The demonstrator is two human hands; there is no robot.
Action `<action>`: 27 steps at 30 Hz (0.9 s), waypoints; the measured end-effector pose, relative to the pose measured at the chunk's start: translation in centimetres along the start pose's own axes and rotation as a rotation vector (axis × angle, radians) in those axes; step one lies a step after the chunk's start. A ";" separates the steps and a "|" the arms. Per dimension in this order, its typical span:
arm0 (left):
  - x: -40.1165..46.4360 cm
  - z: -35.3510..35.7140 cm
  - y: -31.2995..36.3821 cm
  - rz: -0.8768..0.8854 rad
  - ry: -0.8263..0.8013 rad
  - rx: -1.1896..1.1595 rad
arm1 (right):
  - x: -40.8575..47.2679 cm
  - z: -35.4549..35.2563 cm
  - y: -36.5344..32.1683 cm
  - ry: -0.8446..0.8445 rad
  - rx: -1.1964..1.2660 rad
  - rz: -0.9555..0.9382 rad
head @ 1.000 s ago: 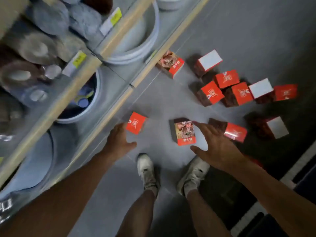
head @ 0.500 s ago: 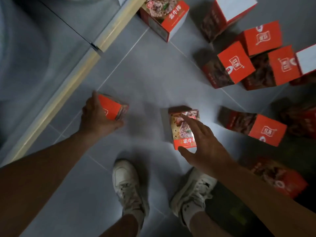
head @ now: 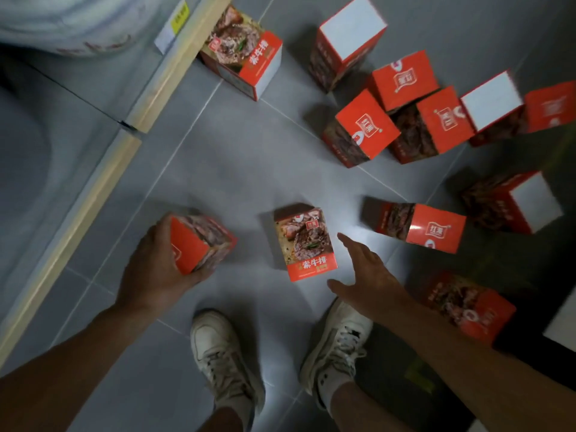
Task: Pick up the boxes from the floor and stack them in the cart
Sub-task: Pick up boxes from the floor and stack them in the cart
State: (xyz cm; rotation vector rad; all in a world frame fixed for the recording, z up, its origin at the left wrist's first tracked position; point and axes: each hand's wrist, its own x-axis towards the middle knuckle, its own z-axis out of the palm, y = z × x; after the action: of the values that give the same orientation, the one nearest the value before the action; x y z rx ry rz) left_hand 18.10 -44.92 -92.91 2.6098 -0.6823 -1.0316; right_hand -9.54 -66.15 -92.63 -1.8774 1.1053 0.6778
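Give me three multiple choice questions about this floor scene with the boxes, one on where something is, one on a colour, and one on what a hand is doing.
1. Where does the box with the food picture facing up lie?
A. on the floor between the two hands
B. on the shelf
C. on a shoe

2. What colour are the shoes?
A. black
B. white
C. red

3. What is the left hand doing?
A. resting flat on the floor
B. gripping a red box
C. holding a shoe

Answers: 1 A, it lies on the grey tiles, with the open right hand just beside it. 2 B, both shoes are white with laces. 3 B, its fingers and thumb curl round the red box.
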 end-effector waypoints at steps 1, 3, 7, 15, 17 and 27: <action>-0.7 -0.3 0.9 0.031 -0.029 0.001 | -0.3 -0.3 0.0 -0.019 0.020 0.041; -1.8 -0.8 2.5 0.070 -0.057 0.006 | -0.4 -0.6 0.2 -0.039 0.077 0.114; -2.4 -0.3 4.3 0.100 -0.072 -0.053 | 0.7 0.3 0.6 0.009 0.330 0.258; -1.2 1.9 3.2 0.148 -0.039 -0.032 | 5.6 4.9 -0.2 0.132 0.411 0.319; -0.9 2.0 2.5 0.153 -0.033 -0.012 | 7.1 6.1 -1.4 0.217 0.439 0.328; -0.8 1.4 -1.6 0.138 -0.007 0.019 | 10.5 11.8 -4.6 0.530 0.142 0.398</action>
State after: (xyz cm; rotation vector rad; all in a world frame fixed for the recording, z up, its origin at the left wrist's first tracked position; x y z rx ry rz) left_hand 17.13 -43.22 -94.13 2.5351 -0.8642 -0.9981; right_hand -0.96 -59.32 -104.96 -1.7729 1.8476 0.2969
